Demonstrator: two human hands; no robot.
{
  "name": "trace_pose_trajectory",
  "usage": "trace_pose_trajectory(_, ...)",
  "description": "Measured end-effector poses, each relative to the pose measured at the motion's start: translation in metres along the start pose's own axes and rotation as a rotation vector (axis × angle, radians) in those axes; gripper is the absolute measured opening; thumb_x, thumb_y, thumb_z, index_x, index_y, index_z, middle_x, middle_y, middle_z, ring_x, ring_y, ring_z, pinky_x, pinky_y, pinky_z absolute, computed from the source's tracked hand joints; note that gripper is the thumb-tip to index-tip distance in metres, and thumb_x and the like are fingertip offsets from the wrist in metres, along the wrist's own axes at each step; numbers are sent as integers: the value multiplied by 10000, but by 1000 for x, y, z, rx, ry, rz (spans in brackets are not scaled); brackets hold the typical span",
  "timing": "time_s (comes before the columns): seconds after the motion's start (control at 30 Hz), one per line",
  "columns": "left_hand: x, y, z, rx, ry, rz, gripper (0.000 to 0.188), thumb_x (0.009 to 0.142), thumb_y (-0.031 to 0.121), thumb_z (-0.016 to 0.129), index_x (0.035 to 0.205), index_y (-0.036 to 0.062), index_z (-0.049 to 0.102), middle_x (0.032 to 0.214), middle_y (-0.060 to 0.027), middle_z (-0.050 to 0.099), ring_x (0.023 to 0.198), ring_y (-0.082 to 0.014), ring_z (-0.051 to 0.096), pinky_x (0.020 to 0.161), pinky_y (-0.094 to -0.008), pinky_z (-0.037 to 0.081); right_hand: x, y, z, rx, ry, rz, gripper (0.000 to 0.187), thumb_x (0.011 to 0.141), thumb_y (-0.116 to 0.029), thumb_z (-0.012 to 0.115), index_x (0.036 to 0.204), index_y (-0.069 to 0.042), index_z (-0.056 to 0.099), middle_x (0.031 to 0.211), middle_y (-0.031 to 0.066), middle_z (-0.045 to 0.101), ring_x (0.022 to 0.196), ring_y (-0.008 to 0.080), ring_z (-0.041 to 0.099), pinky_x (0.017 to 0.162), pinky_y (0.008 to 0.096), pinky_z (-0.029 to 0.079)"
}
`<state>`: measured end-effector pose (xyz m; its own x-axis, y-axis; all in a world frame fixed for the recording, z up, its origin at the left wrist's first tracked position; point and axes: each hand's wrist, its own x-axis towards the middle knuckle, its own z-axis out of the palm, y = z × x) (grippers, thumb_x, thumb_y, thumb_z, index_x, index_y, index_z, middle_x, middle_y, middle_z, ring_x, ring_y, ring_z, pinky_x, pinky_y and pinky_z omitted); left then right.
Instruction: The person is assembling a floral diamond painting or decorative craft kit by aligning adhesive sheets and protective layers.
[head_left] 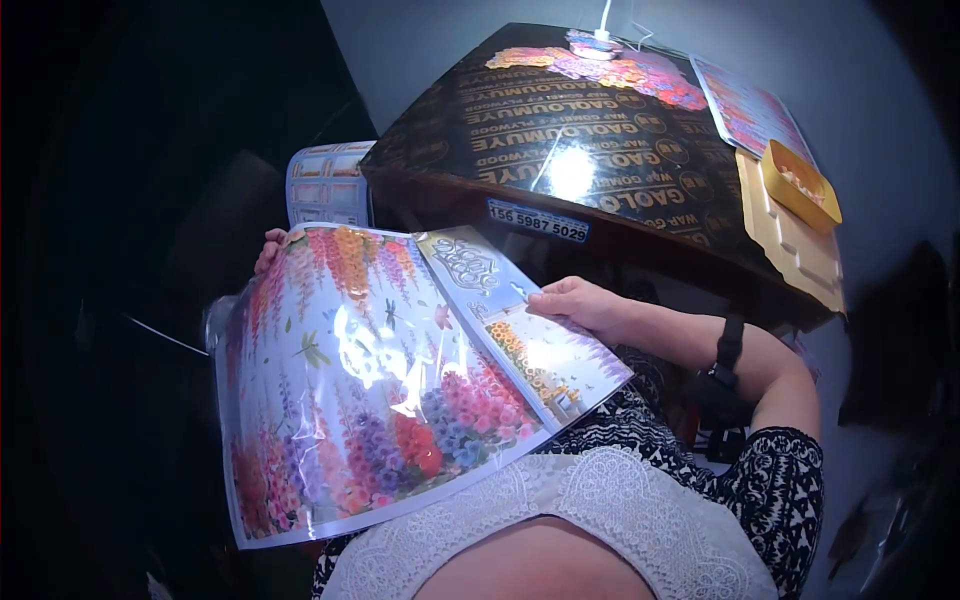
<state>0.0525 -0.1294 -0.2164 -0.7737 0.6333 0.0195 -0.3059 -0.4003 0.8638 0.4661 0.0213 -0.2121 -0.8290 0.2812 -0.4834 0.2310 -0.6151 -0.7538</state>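
Note:
A large glossy sheet [300, 390] printed with hanging and upright flowers, dragonflies and butterflies lies across my lap, shining as if in clear plastic. Along its right side runs a narrower printed card [540, 350] with sunflowers and ornate lettering; whether the two are joined I cannot tell. The fingers of my left hand [268, 251] grip the sheet's far left corner, the rest of that hand hidden behind it. With thumb and fingers, my right hand [580, 305] pinches the card's right edge.
Ahead stands a dark board-topped table [610, 145] with colourful flower cutouts [640, 75], another floral sheet [755, 105] and a yellow tray [800, 187] of small pale pieces on tan cardboard [790, 250]. A curled printed sheet [330, 185] hangs at its left corner.

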Motion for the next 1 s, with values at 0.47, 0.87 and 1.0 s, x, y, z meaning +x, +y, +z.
trace_pose_trajectory(0.47,-11,16,4,-118,-17,-30,394,942,352,418,1177,63,545,1149,-92,596,1040,-260,554,888,-476,479,-18,-46,47,-13,-88,-148,273,938,-175,580,1065,65,612,939,128,671,769,166,673,720,312,571)
trace_pose_trajectory(0.87,-19,-50,57,-708,23,-285,391,955,331,390,1198,61,532,1184,-84,574,1084,-261,524,920,-498,457,-39,-163,81,-343,-93,-803,285,924,-208,587,1092,19,633,898,78,692,770,117,669,684,261,556)
trace_pose_trajectory(1.0,-30,-103,128,-894,-18,-541,390,959,324,380,1205,60,528,1196,-82,567,1099,-261,513,931,-506,450,-28,-205,71,-407,-71,-1051,269,926,-203,589,1069,15,657,896,71,695,762,103,657,690,249,539)
